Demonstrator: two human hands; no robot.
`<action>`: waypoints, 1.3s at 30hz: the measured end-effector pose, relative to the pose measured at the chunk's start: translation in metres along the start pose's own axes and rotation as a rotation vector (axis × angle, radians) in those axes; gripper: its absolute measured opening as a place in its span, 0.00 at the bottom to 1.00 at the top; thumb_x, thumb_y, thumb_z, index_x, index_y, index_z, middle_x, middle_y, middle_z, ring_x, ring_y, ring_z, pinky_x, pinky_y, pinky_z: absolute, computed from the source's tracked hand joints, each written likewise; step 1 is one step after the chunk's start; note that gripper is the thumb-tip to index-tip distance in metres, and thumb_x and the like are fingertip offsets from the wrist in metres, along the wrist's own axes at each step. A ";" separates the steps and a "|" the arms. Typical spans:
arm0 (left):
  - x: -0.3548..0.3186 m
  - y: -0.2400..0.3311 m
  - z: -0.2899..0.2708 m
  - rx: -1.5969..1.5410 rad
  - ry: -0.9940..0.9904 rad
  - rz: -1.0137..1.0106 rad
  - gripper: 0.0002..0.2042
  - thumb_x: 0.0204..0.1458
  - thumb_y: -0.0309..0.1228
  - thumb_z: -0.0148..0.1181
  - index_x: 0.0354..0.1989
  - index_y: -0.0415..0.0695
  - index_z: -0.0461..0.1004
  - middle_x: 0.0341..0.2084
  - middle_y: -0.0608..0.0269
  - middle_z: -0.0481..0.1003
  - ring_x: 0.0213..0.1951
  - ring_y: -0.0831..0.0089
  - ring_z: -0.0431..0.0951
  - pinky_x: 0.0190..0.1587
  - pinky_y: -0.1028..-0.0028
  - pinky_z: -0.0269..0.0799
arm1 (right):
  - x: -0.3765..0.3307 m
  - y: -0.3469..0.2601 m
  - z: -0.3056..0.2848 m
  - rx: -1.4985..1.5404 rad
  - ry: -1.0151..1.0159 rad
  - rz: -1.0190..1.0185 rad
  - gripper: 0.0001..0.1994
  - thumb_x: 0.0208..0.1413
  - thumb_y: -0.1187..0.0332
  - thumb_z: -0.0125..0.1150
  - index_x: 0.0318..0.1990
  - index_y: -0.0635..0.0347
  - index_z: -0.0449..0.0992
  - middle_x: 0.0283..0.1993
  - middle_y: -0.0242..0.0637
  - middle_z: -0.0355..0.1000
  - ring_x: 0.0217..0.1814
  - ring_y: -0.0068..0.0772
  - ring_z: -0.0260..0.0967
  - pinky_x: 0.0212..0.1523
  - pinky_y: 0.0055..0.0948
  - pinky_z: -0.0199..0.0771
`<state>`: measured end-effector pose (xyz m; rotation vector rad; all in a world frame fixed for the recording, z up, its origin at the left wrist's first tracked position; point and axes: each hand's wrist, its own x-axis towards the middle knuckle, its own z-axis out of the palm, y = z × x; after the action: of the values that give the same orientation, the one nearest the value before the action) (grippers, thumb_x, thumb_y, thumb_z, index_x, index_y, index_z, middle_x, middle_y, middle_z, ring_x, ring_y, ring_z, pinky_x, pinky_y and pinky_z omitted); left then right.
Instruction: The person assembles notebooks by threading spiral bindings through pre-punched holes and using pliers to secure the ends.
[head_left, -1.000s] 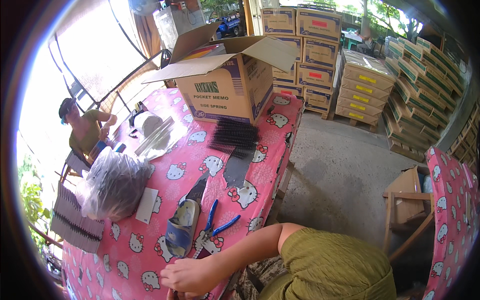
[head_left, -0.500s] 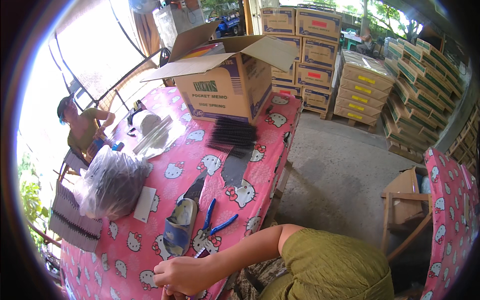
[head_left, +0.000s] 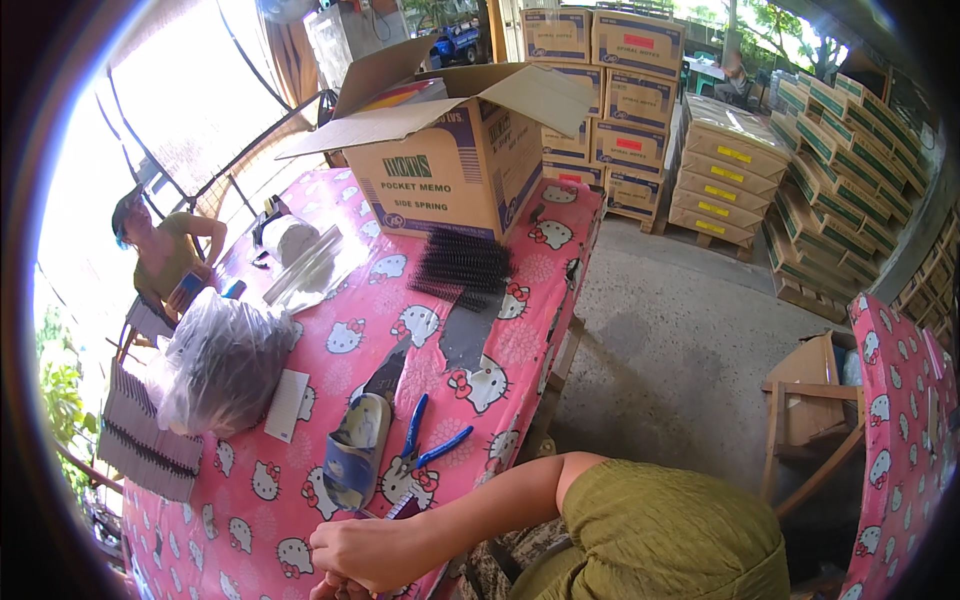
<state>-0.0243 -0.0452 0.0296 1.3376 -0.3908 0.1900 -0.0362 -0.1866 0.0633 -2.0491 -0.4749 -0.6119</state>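
Note:
At the lower edge, my right hand [head_left: 362,553] has its fingers curled together, with its back toward me. The fingers of my left hand [head_left: 340,588] touch it from below, mostly cut off by the frame. What the two hands pinch is hidden; only a sliver of purple shows beneath. A dark purple piece with a pale edge [head_left: 402,506] peeks out beside my right forearm. Just beyond lie blue-handled cutting pliers [head_left: 440,447] with spread handles and a blue-and-cream slipper [head_left: 357,452]. Farther up the table rests a pile of black spiral coils [head_left: 460,262].
A pink patterned cloth [head_left: 345,340] covers the table. On it stand an open carton [head_left: 440,180], a stuffed plastic bag [head_left: 232,365], clear film [head_left: 305,270] and stacked spiral-bound pads [head_left: 150,440]. Across sits a co-worker [head_left: 165,250]. Stacked cartons [head_left: 637,100] stand behind, right of the table.
My hands stay together, with a slight shift of the fingers. More of the purple piece shows by my forearm. The co-worker's hands have lowered, and a blue item shows in them.

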 end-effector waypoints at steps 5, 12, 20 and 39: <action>0.003 -0.013 -0.012 -0.005 -0.015 -0.045 0.13 0.46 0.17 0.64 0.40 0.40 0.70 0.33 0.61 0.75 0.34 0.75 0.73 0.39 0.78 0.68 | -0.002 0.013 0.023 -0.095 0.059 -0.077 0.07 0.39 0.77 0.58 0.29 0.69 0.72 0.35 0.45 0.68 0.43 0.43 0.67 0.42 0.34 0.69; -0.001 -0.011 -0.005 -0.008 -0.024 -0.116 0.14 0.46 0.16 0.64 0.41 0.41 0.70 0.32 0.65 0.74 0.33 0.78 0.71 0.37 0.79 0.67 | -0.010 0.012 0.016 -0.174 0.048 -0.108 0.08 0.39 0.76 0.59 0.30 0.67 0.73 0.35 0.43 0.68 0.42 0.41 0.66 0.41 0.31 0.69; 0.018 0.002 -0.034 -0.017 0.084 0.036 0.25 0.54 0.25 0.59 0.58 0.39 0.57 0.46 0.58 0.67 0.46 0.69 0.71 0.48 0.70 0.70 | 0.031 -0.014 -0.020 -0.332 0.050 -0.196 0.27 0.44 0.57 0.64 0.51 0.61 0.71 0.56 0.44 0.64 0.59 0.46 0.60 0.57 0.48 0.58; 0.120 0.163 -0.242 0.454 0.754 0.515 0.09 0.56 0.24 0.53 0.43 0.37 0.72 0.37 0.64 0.73 0.39 0.80 0.70 0.44 0.80 0.65 | 0.288 -0.095 0.198 0.390 -0.082 -0.189 0.17 0.47 0.54 0.65 0.35 0.58 0.80 0.28 0.41 0.75 0.29 0.31 0.71 0.32 0.30 0.71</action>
<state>0.0687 0.2160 0.1798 1.4677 -0.0334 1.2293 0.1894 0.0585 0.2054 -1.6743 -0.7789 -0.5009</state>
